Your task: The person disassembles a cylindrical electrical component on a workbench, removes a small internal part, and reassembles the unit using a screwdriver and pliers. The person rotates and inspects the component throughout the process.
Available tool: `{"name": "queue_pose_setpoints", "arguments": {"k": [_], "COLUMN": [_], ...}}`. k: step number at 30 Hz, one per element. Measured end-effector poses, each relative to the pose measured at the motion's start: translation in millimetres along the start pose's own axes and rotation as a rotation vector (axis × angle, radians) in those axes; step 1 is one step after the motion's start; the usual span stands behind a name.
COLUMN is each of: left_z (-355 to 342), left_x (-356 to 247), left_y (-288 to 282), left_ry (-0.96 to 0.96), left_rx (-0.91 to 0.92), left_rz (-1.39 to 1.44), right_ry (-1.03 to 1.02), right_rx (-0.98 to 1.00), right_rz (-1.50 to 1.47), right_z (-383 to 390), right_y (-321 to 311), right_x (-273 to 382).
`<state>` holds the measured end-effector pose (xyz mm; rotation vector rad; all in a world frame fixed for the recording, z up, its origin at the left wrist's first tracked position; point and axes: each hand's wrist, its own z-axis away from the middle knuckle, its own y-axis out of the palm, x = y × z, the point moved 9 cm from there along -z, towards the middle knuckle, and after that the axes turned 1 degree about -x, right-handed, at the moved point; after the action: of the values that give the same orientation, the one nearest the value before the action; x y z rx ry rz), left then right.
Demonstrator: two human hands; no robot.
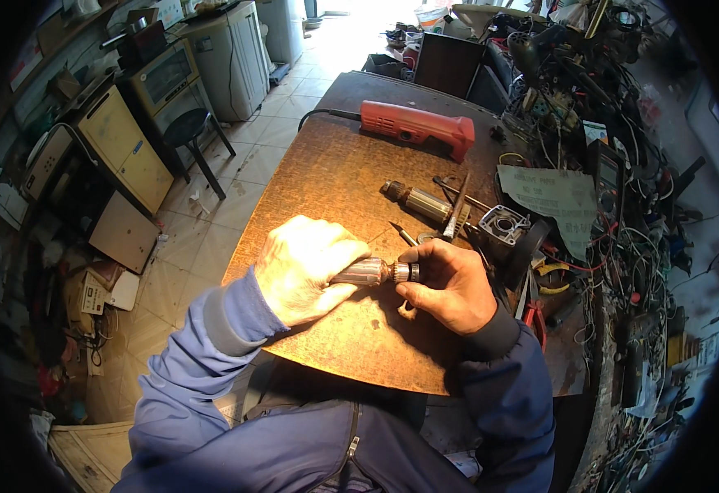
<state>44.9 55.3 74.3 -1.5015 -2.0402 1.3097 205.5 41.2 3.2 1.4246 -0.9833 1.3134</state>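
Observation:
Over the near part of the wooden tabletop, my left hand (pixel 304 267) is wrapped around the body of a motor armature (pixel 364 272), which lies level between my hands. The thumb and fingers of my right hand (pixel 451 285) pinch its ringed end at the right. Behind them rests a second armature (pixel 421 203) with a copper-coloured end. A metal gear housing (pixel 504 223) stands to the right of it, beside a long thin tool (pixel 460 205). Farther back lies the red power tool body (pixel 417 127) with its black cord.
A sheet of sandpaper (pixel 548 205) leans on the clutter at the right, near a multimeter (pixel 608 177). Red-handled pliers (pixel 534 316) lie at the table's right side. Tangled wires and parts heap along the right. A black stool (pixel 188 127) stands on the tiled floor at left.

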Motion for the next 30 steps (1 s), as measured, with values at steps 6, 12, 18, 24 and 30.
{"name": "queue_pose_setpoints", "arguments": {"k": [6, 12, 18, 24, 30], "left_z": [1, 2, 3, 4, 5], "left_x": [-1, -5, -7, -9, -9], "left_y": [2, 0, 5, 8, 9], "left_ry": [0.017, 0.023, 0.018, 0.049, 0.047], "left_rx": [-0.006, -0.022, -0.014, 0.007, 0.013], "left_rz": [-0.045, -0.143, -0.223, -0.244, -0.263], "right_ry": [0.012, -0.059, -0.062, -0.092, -0.173], "right_rx": [-0.01, -0.004, -0.024, -0.048, -0.083], "right_rz": [0.008, 0.09, 0.075, 0.102, 0.227], "right_z": [-1, -4, -3, -4, -6], "right_y": [0, 0, -1, -3, -10], "right_x": [-3, -6, -8, -10, -13]}}
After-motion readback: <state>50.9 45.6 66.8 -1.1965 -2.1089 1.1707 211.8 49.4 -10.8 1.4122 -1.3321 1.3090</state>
